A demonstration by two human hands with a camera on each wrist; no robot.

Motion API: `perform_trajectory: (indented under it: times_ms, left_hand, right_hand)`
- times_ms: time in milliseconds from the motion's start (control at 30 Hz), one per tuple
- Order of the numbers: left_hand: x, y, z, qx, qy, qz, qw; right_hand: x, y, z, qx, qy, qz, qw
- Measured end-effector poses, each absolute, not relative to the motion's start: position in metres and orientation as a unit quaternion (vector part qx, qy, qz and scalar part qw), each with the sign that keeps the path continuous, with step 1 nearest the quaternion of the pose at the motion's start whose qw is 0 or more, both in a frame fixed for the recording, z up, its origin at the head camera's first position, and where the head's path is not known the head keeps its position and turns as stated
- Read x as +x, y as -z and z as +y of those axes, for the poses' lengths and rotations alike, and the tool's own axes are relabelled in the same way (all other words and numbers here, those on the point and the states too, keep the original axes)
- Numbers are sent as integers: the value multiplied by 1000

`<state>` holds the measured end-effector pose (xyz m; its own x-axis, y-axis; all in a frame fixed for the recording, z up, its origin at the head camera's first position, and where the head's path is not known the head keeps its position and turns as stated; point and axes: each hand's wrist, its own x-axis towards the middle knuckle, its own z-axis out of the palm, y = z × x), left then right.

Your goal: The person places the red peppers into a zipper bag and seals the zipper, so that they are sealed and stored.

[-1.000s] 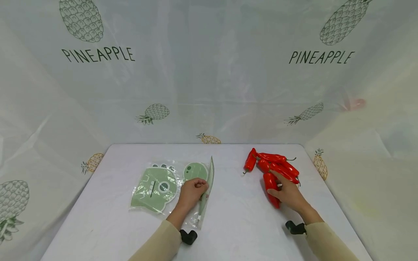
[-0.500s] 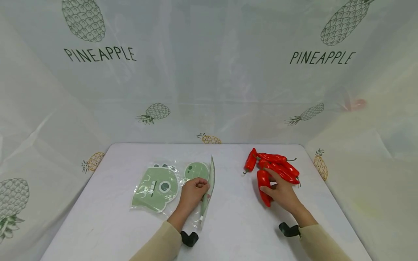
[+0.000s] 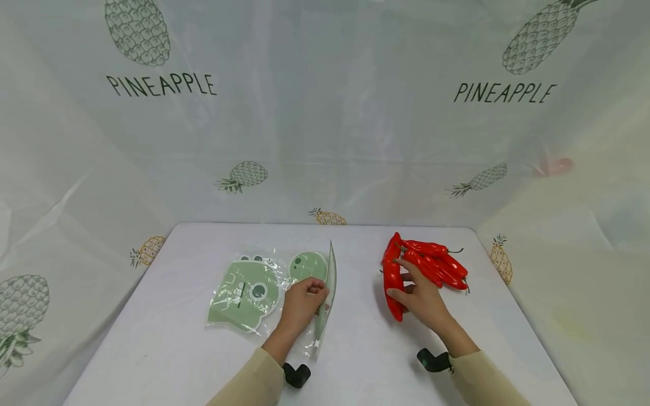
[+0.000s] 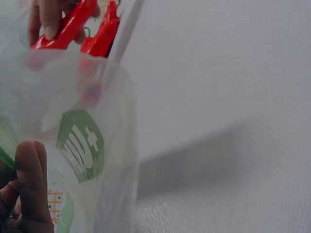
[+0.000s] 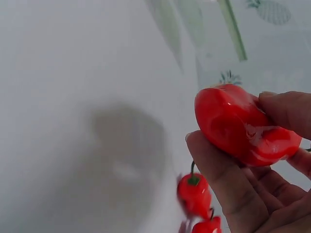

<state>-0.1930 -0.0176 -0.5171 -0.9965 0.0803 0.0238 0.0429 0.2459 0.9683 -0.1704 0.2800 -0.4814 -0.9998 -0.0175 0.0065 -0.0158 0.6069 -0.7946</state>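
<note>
In the head view my left hand (image 3: 303, 304) pinches the upright edge of a clear plastic bag (image 3: 244, 296) printed with a green dinosaur, which lies on the table. The left wrist view shows the bag's raised translucent wall (image 4: 119, 121) beside my fingers (image 4: 31, 170). My right hand (image 3: 424, 299) holds a red pepper (image 3: 392, 282) between thumb and fingers, to the right of the bag. Close up in the right wrist view, that pepper (image 5: 233, 121) is glossy and seems raised above the table. Behind it lies another red pepper (image 3: 392, 248), partly covered.
Several red peppers (image 3: 439, 265) lie in a pile at the back right of the white table (image 3: 152, 349). A pineapple-print curtain (image 3: 325, 113) hangs behind the table and along both sides. A black wrist camera mount (image 3: 433, 361) sticks out from the right sleeve.
My right hand has carried the red pepper leftward, away from the pile and nearer the bag. The left hand stays at the bag's edge almost unmoved.
</note>
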Motion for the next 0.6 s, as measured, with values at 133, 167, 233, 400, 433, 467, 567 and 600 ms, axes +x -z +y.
perform_trajectory:
  times_ms: [133,167,233,400,433,467,567,600]
  left_hand:
    - [-191,515,-15,47,-610,791,10]
    - [-191,514,-14,47,-609,792,9]
    - [-190,512,-12,45,-606,795,7]
    - [-186,507,-8,43,-596,802,6]
    - [-186,506,-7,44,-592,805,6]
    - [-186,506,-6,46,-588,807,6]
    - [-186,507,-4,49,-573,818,1]
    - [-186,508,-3,51,-567,822,-5]
  right_hand:
    - [-171,472,262,-12,462,887,4]
    - [-171,469,256,-12,467,884,6]
    - [-172,464,243,-9,475,880,10]
    - [-172,450,203,1,515,857,18]
    - [-172,448,196,0,525,851,17]
    - [-171,446,188,-2,534,845,16]
    - [-171,443,168,-12,555,832,17]
    - [-171,442,163,-16,559,829,19]
